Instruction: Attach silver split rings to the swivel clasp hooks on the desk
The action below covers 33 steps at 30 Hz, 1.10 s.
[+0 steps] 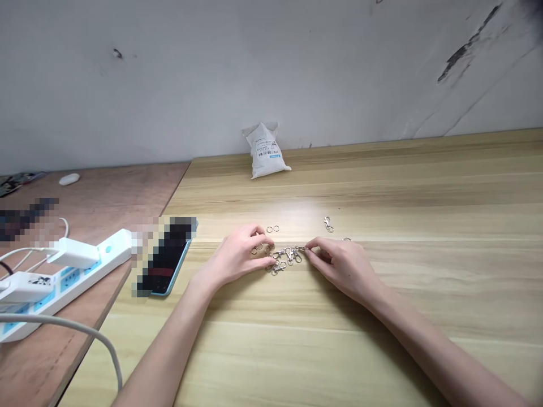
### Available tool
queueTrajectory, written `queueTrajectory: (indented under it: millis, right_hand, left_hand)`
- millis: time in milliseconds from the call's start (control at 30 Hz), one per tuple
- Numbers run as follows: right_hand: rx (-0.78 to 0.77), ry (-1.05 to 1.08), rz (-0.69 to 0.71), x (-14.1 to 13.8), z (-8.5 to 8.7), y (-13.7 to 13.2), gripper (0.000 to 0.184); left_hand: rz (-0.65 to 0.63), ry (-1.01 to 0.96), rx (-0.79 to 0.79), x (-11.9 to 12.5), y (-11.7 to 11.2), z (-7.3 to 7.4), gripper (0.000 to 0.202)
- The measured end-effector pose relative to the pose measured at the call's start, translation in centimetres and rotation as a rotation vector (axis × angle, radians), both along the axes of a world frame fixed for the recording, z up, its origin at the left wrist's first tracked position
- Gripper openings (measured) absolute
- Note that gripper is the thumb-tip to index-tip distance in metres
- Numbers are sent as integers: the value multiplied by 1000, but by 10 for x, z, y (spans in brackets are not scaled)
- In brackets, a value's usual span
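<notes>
Several silvery metal clasps [289,255], hooked and curved, lie in a small pile on the smooth, wood-grained counter [382,192]. My right hand [343,265] is at the pile's right edge, thumb and forefinger pinching one shiny clasp [300,249]. My left hand [237,254] curves at the pile's left edge, thumb and fingers loosely parted. Thin round rings [257,249] lie just left of the pile, and two more rings [272,229] lie beyond it. Farther beyond the pile stands a crinkled white packet [267,161]; well left of the pile lies a flat, blue-edged phone [169,263].
</notes>
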State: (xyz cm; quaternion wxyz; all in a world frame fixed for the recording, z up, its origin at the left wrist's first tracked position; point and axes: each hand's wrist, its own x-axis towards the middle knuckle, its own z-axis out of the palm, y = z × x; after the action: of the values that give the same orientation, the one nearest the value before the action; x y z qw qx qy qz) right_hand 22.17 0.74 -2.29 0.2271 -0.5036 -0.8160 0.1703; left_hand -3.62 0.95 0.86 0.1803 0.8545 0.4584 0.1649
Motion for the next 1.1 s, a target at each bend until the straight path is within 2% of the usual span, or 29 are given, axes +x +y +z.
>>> queueTrajectory:
  millis: [100, 233, 500, 567, 733, 833, 967, 1100]
  right_hand:
    - [20, -8, -31, 0, 0, 0, 18]
    - [21, -15, -64, 1, 0, -1, 18]
    - [-7, 14, -37, 1, 1, -1, 17]
    - [-9, 19, -30, 1, 1, -1, 16]
    - [17, 37, -6, 1, 1, -1, 18]
    - [38, 49, 40, -1, 2, -4, 20]
    - [25, 62, 129, -4, 2, -8, 19]
    - [9, 92, 142, -5, 0, -7, 18]
  left_hand:
    - [15, -2, 2, -3, 1, -1, 17]
    - [105, -62, -41, -12, 5, 0, 18]
    - [143, -27, -12, -27, 8, 5, 17]
    - [135, -23, -7, -23, 7, 3, 18]
    - [15, 11, 80, 2, 2, -7, 18]
    - [29, 9, 107, 8, 1, -10, 13]
    - [106, -10, 54, -8, 8, -9, 13]
    - [166, -20, 67, -30, 14, -2, 12]
